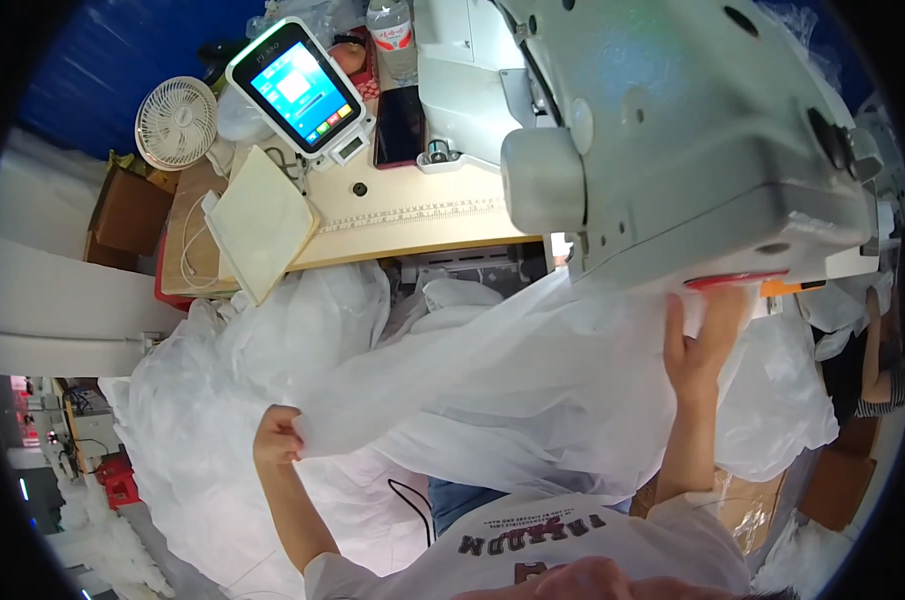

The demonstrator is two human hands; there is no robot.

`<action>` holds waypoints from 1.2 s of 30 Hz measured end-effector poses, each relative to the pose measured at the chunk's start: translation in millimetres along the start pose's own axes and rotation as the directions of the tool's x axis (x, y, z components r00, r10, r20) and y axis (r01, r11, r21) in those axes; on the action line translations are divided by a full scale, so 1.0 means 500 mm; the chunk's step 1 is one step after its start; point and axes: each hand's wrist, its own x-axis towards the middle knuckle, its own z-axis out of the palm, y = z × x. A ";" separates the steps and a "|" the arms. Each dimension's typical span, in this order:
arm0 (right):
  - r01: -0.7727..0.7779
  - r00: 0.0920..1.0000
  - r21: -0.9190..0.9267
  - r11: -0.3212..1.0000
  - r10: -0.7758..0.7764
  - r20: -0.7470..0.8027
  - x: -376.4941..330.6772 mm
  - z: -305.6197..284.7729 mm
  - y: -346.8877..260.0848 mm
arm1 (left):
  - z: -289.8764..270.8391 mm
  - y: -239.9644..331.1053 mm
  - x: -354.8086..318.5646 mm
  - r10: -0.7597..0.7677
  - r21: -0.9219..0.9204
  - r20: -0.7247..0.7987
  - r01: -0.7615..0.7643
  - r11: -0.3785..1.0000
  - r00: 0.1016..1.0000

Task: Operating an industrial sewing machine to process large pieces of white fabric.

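White shirt [572, 545] nearest — left hand [277, 437] clamped on sheer white fabric [492, 390]; right hand [702, 345] fingers apart, flat on fabric under sewing machine [672, 130].

A small white fan [176, 122] stands beside a tilted touchscreen [295, 86] (lit blue), plastic bottle [392, 35] behind.

one sewing machine [672, 130], one fan [176, 122], one touchscreen [296, 86]
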 end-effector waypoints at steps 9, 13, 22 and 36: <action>-0.201 0.915 -0.006 0.980 0.190 0.356 -0.029 0.023 -0.021 | 0.082 0.054 -0.021 0.343 0.354 -0.710 -0.109 0.929 0.615; -0.441 0.656 -0.067 0.895 0.372 0.657 0.015 -0.012 -0.074 | 0.036 0.002 0.035 0.539 0.570 -0.675 -0.108 0.815 0.503; -0.885 0.401 0.137 0.445 0.580 0.709 -0.060 -0.026 0.057 | 0.061 0.009 0.153 0.381 0.473 -0.339 -0.194 0.859 0.860; -0.431 0.885 -0.048 0.901 0.433 0.172 -0.047 -0.023 0.020 | 0.153 0.110 0.126 0.913 0.998 0.046 0.012 -0.055 0.406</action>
